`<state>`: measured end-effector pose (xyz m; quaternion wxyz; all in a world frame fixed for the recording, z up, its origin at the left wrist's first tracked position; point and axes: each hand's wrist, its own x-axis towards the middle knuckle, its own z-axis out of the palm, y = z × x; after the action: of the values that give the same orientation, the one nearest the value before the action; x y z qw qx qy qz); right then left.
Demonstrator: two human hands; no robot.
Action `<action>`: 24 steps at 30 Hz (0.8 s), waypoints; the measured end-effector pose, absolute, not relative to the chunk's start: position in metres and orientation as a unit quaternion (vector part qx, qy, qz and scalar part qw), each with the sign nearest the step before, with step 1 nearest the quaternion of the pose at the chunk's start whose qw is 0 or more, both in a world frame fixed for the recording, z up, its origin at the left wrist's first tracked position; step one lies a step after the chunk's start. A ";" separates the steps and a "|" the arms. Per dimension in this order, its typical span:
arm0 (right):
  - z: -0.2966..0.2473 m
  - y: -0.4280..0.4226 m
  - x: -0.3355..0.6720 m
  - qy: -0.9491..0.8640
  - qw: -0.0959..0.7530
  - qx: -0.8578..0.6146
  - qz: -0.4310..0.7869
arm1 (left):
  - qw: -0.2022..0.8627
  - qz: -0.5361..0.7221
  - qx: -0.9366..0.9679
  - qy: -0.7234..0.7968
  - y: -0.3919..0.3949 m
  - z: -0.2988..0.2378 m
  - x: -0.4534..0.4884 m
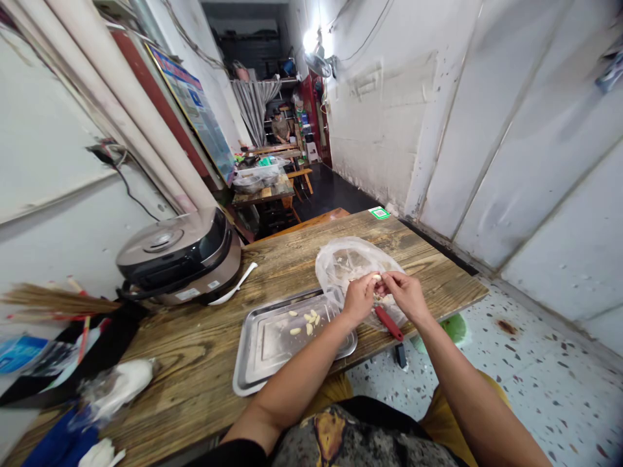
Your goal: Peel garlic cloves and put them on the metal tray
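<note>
My left hand [359, 297] and my right hand [403, 293] meet over a clear plastic bag [348, 259] on the wooden table [204, 350]. The left fingers pinch a pale garlic clove [376, 278]. My right hand is closed on a red-handled knife [389, 323], its handle pointing down toward me, with the fingertips touching the clove. Left of the hands lies a steel tray [272, 347] holding several peeled cloves [307, 321].
A grey electric cooker [180, 256] sits at the table's left with a white spoon [236, 285] beside it. Broom bristles [53, 303], bags and cloths crowd the near left. A green sticker [379, 213] marks the far edge. A person sits far down the corridor [281, 126].
</note>
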<state>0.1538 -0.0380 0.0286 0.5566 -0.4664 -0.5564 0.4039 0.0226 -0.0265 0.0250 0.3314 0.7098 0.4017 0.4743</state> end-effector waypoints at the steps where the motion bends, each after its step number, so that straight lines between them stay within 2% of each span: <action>1: 0.028 -0.038 0.154 -0.555 0.554 -0.466 0.410 | 0.332 0.473 0.712 0.400 -0.026 0.025 0.022; 13: 0.023 -0.035 0.155 -0.546 0.537 -0.478 0.429 | 0.323 0.444 0.743 0.384 -0.025 0.025 0.018; 20: 0.019 -0.037 0.152 -0.492 0.565 -0.448 0.488 | 0.375 0.448 0.707 0.397 -0.020 0.019 0.015; 24: 0.021 -0.041 0.148 -0.500 0.565 -0.450 0.477 | 0.381 0.439 0.701 0.413 -0.019 0.018 0.014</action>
<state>0.1476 -0.0406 0.0214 0.5653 -0.4504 -0.4997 0.4773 0.0140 -0.0185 0.0182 0.3807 0.7010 0.4135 0.4390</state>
